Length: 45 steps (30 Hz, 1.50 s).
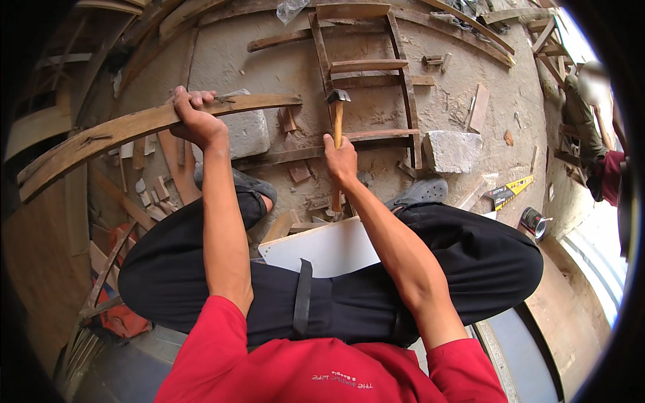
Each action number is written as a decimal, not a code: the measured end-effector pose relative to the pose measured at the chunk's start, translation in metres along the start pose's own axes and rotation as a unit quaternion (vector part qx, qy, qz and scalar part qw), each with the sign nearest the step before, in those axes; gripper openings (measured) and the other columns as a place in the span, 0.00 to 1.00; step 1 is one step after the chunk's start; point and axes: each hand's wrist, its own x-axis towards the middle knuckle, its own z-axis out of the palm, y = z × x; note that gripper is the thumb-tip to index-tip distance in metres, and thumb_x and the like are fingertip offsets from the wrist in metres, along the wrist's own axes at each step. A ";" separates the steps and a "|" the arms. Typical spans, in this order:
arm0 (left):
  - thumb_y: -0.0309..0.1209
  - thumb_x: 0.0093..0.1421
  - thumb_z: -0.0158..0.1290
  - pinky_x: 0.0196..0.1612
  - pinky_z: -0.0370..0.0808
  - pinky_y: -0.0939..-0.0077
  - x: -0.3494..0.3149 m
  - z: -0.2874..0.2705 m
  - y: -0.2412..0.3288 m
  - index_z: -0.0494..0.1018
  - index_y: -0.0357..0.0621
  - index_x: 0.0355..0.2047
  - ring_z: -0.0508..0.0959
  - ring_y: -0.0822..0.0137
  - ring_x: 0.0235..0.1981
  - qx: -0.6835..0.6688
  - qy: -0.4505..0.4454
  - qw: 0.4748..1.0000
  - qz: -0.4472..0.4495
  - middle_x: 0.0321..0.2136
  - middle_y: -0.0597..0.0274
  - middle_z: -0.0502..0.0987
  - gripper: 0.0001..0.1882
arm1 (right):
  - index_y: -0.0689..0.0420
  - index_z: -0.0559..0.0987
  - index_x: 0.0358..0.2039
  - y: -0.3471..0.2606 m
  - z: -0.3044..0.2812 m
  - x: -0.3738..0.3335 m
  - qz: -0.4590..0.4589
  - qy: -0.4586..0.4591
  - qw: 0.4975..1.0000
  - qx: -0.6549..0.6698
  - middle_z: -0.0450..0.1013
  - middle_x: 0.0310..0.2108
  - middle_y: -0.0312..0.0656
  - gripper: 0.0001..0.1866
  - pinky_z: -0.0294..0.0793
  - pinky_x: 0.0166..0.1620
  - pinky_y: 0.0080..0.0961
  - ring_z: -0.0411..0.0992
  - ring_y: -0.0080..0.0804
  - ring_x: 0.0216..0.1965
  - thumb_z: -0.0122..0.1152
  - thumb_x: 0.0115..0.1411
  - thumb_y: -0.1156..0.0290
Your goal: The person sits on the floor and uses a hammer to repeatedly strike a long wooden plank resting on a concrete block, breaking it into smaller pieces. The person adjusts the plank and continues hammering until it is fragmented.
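Observation:
My left hand point(198, 121) is closed round a long wooden plank point(134, 129), which is raised over the floor and reaches from the far left to the middle. A hammer point(338, 114) with a wooden handle is gripped in my right hand point(341, 160), its dark metal head pointing away from me. Beyond the hammer lies a ladder-like wooden frame point(368, 66) with several crosspieces. Pale stone blocks rest on the floor, one point(247, 133) behind my left forearm and another point(453, 152) right of the frame.
A white board point(322, 247) lies between my legs. On the right are a yellow-and-black set square point(510, 193) and an open can point(533, 223). Wood scraps point(158, 191) litter the floor at left. At the far right edge is another person point(605, 168).

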 end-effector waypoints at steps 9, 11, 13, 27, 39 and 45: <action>0.33 0.59 0.51 0.21 0.68 0.72 0.025 -0.002 -0.013 0.60 0.46 0.18 0.62 0.71 0.13 0.029 0.093 0.995 0.011 0.12 0.69 0.60 0.16 | 0.64 0.72 0.37 -0.024 0.040 0.025 -0.075 -0.003 0.997 0.024 0.74 0.31 0.66 0.21 0.71 0.40 0.51 0.72 0.66 0.37 0.53 0.64 0.54; 0.32 0.58 0.51 0.21 0.68 0.70 0.033 -0.003 -0.015 0.57 0.48 0.17 0.62 0.70 0.13 0.033 0.097 0.995 0.010 0.13 0.67 0.59 0.16 | 0.64 0.71 0.37 -0.019 0.052 0.030 -0.059 -0.019 0.998 -0.011 0.74 0.31 0.67 0.21 0.70 0.41 0.52 0.72 0.67 0.38 0.52 0.64 0.55; 0.31 0.58 0.50 0.21 0.68 0.69 0.037 -0.001 -0.016 0.56 0.48 0.17 0.61 0.70 0.13 0.034 0.098 0.995 0.010 0.13 0.67 0.59 0.17 | 0.65 0.71 0.37 -0.012 0.060 0.038 -0.040 -0.045 0.997 -0.049 0.73 0.31 0.69 0.21 0.70 0.42 0.54 0.72 0.68 0.39 0.53 0.64 0.55; 0.32 0.56 0.52 0.20 0.67 0.71 0.052 -0.007 -0.022 0.57 0.47 0.17 0.61 0.71 0.12 0.032 0.136 0.990 0.004 0.12 0.67 0.59 0.16 | 0.65 0.70 0.38 -0.022 0.056 0.046 -0.089 -0.041 0.994 -0.058 0.73 0.30 0.68 0.17 0.71 0.41 0.55 0.72 0.68 0.37 0.53 0.62 0.61; 0.31 0.57 0.51 0.21 0.66 0.70 0.052 -0.006 -0.016 0.57 0.46 0.17 0.61 0.70 0.12 0.025 0.053 0.998 0.028 0.12 0.67 0.59 0.16 | 0.63 0.71 0.38 -0.017 0.051 0.040 -0.081 -0.036 0.994 -0.060 0.74 0.29 0.64 0.17 0.71 0.38 0.49 0.72 0.66 0.36 0.54 0.63 0.59; 0.32 0.58 0.51 0.21 0.66 0.71 0.048 -0.002 -0.012 0.57 0.47 0.17 0.60 0.71 0.12 0.045 0.073 0.996 0.039 0.12 0.68 0.58 0.16 | 0.62 0.72 0.37 -0.008 0.065 0.059 -0.062 -0.085 0.991 -0.081 0.73 0.27 0.62 0.18 0.71 0.36 0.47 0.73 0.64 0.35 0.54 0.63 0.57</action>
